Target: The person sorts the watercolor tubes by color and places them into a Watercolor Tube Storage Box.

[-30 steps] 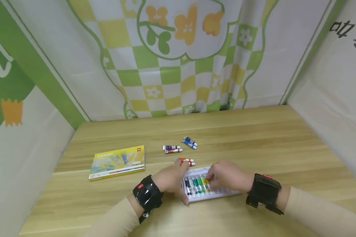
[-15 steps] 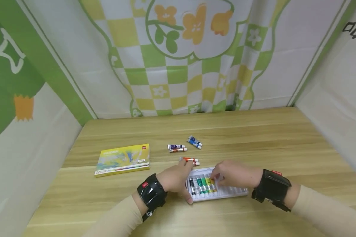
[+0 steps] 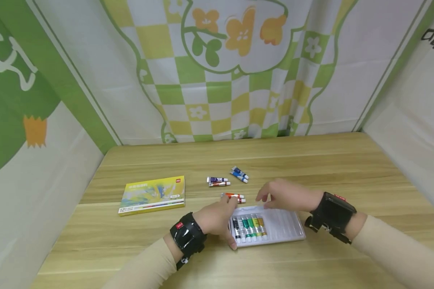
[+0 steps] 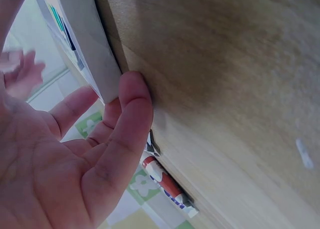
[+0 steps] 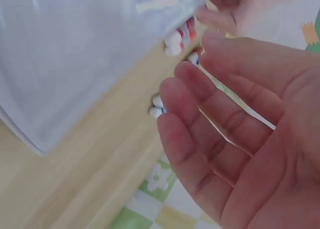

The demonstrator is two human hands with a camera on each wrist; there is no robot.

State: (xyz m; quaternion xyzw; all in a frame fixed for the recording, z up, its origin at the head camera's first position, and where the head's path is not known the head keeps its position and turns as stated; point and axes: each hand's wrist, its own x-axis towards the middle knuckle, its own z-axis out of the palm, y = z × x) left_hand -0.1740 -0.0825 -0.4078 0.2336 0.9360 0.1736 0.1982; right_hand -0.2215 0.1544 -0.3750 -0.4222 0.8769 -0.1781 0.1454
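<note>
A white plastic paint tray [image 3: 283, 224] lies on the table, with several paint tubes [image 3: 248, 228] side by side in its left half, from black through green to ochre. The right half's slots hold no tubes. My left hand [image 3: 217, 218] holds the tray's left end, thumb at the near corner and fingers toward the far one; in the left wrist view the fingers bend at the tray's edge [image 4: 90, 44]. Above the tray's far edge hovers my right hand [image 3: 289, 196], fingers loosely bent, holding nothing. Just beyond the left fingertips lie an orange and a red tube [image 3: 236, 196].
Farther back lie a purple and a brown tube [image 3: 218, 182], with two blue tubes [image 3: 240, 174] to their right. A yellow paint box [image 3: 152, 194] rests at the left. A patterned curtain [image 3: 220, 96] hangs behind the table [image 3: 311, 160].
My right hand has let go of the ochre tube, which now lies in the tray, and has risen away toward the far edge. The left hand stays at the tray's left end.
</note>
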